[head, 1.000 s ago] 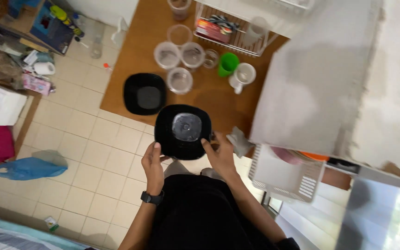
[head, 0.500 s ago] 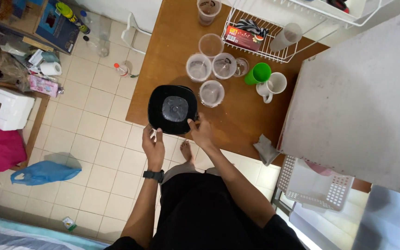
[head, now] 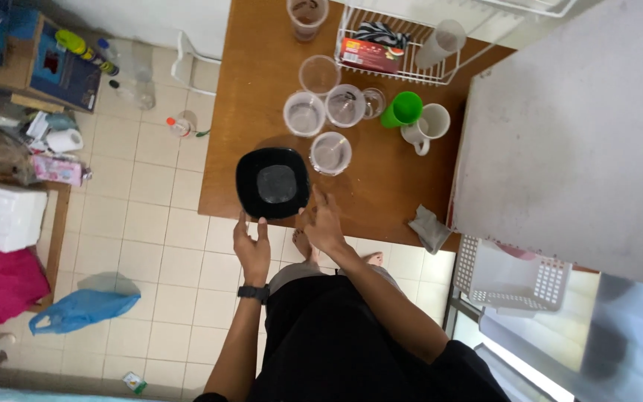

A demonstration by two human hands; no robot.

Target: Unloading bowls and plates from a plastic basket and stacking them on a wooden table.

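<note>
Hands first: we see the left hand just below the near edge of the counter, fingers spread and holding nothing, its fingertips just short of the black plate. The right hand hovers at the plate's lower right corner, its grip likewise apart, fingers splayed; whether a fingertip touches the rim we cannot tell. The plate lies flat on the counter near the front edge, just beyond both hands and between them. A clear plastic cup stands just beside the plate's upper right corner, with more clear cups behind it. Farther right we see a green cup next to a white mug. A grey cloth rests at the counter's near edge, well to the right of the right hand.
</note>
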